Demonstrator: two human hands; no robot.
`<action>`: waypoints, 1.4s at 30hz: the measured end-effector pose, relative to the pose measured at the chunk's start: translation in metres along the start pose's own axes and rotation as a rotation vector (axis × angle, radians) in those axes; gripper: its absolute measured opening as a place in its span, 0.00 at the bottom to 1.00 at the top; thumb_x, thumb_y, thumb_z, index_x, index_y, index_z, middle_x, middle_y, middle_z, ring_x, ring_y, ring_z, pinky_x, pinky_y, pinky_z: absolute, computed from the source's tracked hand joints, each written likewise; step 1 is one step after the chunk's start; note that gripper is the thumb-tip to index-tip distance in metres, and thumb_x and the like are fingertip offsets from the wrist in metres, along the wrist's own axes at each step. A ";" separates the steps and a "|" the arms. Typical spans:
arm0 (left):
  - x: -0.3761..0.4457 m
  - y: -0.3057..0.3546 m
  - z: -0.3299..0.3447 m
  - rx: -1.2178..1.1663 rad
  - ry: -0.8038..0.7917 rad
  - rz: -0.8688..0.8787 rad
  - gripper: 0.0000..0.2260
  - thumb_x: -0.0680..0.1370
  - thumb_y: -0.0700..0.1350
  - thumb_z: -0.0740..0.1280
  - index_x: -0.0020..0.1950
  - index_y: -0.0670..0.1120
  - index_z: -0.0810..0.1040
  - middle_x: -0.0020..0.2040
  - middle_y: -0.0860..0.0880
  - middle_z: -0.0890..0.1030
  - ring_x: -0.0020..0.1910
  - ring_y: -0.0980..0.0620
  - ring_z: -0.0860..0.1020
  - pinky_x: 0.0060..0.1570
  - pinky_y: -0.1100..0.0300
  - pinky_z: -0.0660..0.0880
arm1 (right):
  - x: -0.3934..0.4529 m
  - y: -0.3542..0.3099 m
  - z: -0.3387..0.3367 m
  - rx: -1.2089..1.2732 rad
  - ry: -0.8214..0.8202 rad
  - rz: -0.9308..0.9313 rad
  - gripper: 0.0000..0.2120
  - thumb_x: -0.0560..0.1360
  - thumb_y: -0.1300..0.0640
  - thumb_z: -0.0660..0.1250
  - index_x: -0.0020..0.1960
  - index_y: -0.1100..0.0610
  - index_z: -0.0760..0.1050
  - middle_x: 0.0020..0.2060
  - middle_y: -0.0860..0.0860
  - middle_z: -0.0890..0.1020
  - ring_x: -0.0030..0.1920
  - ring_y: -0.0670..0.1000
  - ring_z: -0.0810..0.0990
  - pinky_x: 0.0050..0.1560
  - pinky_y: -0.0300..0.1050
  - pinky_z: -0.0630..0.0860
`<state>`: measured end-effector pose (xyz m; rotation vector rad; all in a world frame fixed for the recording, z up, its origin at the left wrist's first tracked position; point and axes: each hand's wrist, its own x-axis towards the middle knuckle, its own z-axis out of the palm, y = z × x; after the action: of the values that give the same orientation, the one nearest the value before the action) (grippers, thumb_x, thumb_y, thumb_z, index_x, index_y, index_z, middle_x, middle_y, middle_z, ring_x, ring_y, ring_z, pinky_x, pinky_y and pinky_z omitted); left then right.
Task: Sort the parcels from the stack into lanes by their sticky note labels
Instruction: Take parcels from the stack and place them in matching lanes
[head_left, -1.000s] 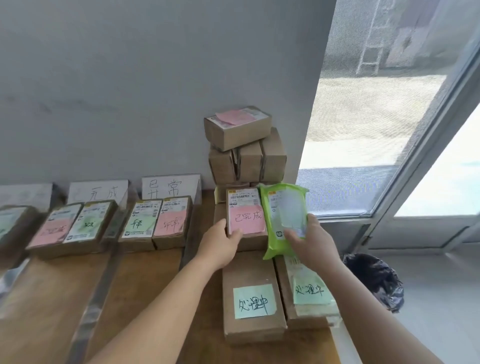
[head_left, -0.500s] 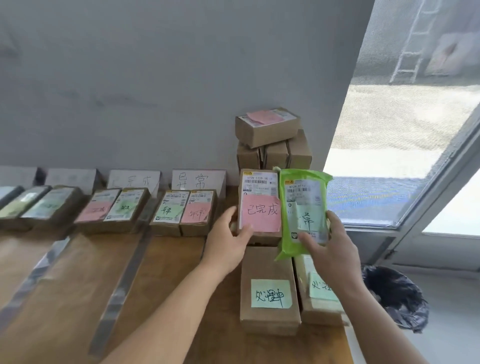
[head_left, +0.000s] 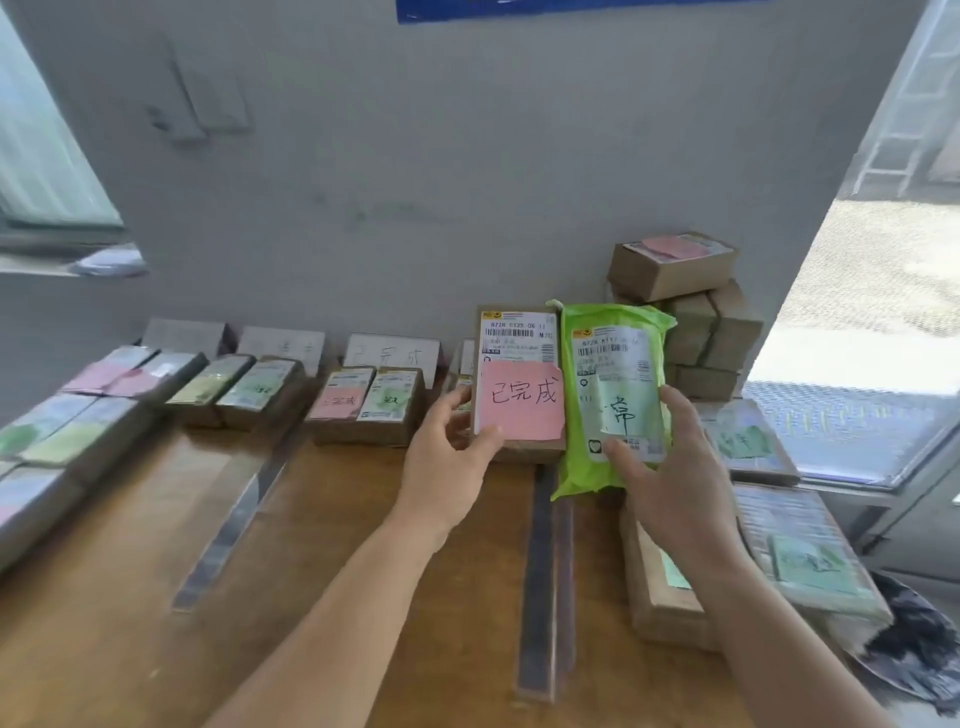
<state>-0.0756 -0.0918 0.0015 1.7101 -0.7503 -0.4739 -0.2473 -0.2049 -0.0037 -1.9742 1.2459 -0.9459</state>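
My left hand (head_left: 452, 462) holds a brown cardboard parcel (head_left: 519, 384) upright above the table; it carries a white shipping label and a pink sticky note with handwriting. Beside it, my right hand (head_left: 670, 467) holds a green plastic mailer (head_left: 608, 395) with a pale green note. Both parcels are lifted and tilted towards me, side by side. The stack of brown boxes (head_left: 691, 322) stands against the wall at the back right, its top box bearing a pink note.
Rows of labelled parcels (head_left: 363, 400) lie along the back of the wooden table (head_left: 337, 519), behind white lane cards (head_left: 392, 353). Metal strips (head_left: 540, 571) divide the lanes. More parcels (head_left: 810, 551) lie at the right edge. A black bag (head_left: 914, 644) sits on the floor.
The view has swung left and closer, showing more lanes. Both hands have raised their parcels and carried them left, away from the stack.
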 end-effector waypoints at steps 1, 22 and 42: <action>0.000 -0.004 -0.014 0.003 0.001 -0.001 0.24 0.76 0.50 0.69 0.70 0.56 0.67 0.60 0.60 0.75 0.60 0.60 0.71 0.59 0.61 0.70 | -0.007 -0.010 0.009 -0.010 0.015 0.000 0.36 0.72 0.46 0.70 0.74 0.44 0.56 0.57 0.48 0.71 0.59 0.53 0.72 0.49 0.46 0.68; 0.032 -0.085 -0.154 0.017 0.065 -0.132 0.25 0.75 0.47 0.70 0.69 0.60 0.65 0.61 0.60 0.71 0.58 0.58 0.68 0.61 0.50 0.68 | -0.063 -0.051 0.148 -0.258 -0.079 0.290 0.32 0.76 0.52 0.64 0.75 0.51 0.53 0.58 0.57 0.66 0.59 0.59 0.69 0.55 0.53 0.70; 0.031 -0.135 -0.156 0.113 0.176 -0.365 0.22 0.76 0.48 0.69 0.67 0.60 0.65 0.65 0.53 0.74 0.55 0.57 0.68 0.58 0.52 0.71 | -0.034 -0.027 0.195 -0.272 -0.304 0.180 0.28 0.79 0.45 0.58 0.75 0.53 0.56 0.74 0.53 0.60 0.73 0.56 0.56 0.66 0.55 0.64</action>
<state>0.0814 0.0152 -0.0849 1.9760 -0.3428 -0.5287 -0.0844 -0.1397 -0.0993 -2.0718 1.4003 -0.3854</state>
